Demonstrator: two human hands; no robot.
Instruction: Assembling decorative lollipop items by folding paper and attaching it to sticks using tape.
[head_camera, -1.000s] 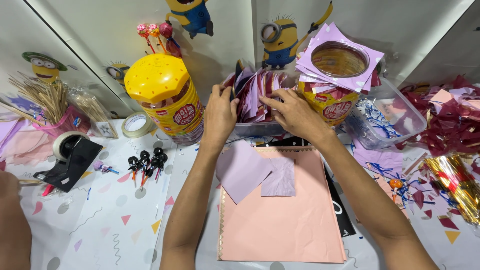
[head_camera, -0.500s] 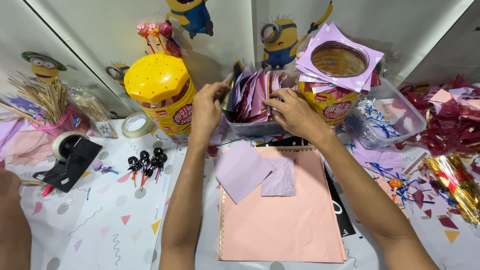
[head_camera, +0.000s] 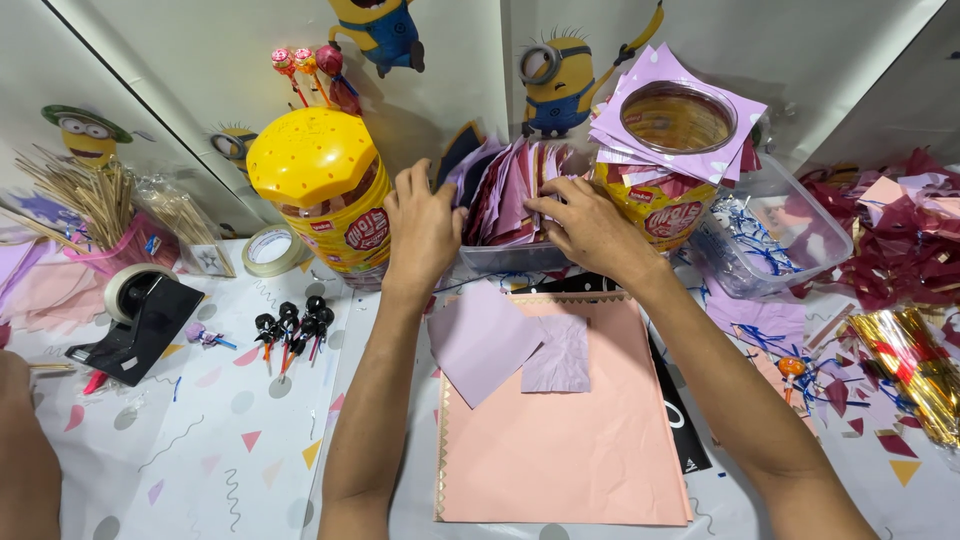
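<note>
Paper squares (head_camera: 515, 195), pink and lilac, stand on edge as a packed stack inside a clear plastic tray (head_camera: 510, 258) at the back of the table, between a yellow-lidded jar (head_camera: 322, 190) and a printed tub (head_camera: 668, 205).

Left hand (head_camera: 422, 225): placed at the left end of the stack, fingers curled over the outer sheets and pressing against them. Whether it pinches a single sheet cannot be told.

Right hand (head_camera: 590, 228): placed at the right end of the stack, fingers bent, fingertips pushed in among the sheets near the top edge. Its grip on any one sheet cannot be told either.

Directly in front of the tray lies a large peach paper sheet (head_camera: 560, 430), flat on the table between the two forearms. Two loose lilac squares (head_camera: 500, 340) rest on its upper part, one overlapping the other.

The printed tub carries a pile of lilac dotted sheets with a shallow round lid (head_camera: 678, 115) on top. To its right sits a clear container (head_camera: 775, 235) with blue-and-white twist ties. Red and gold foil scraps (head_camera: 900, 290) cover the far right of the table.

Left of the jar: a roll of tape (head_camera: 270, 250), a black tape dispenser (head_camera: 135, 315), a cluster of small black-topped sticks (head_camera: 290, 330), and a bundle of wooden sticks (head_camera: 85, 200). Lollipops (head_camera: 305, 65) stand behind the jar.
</note>
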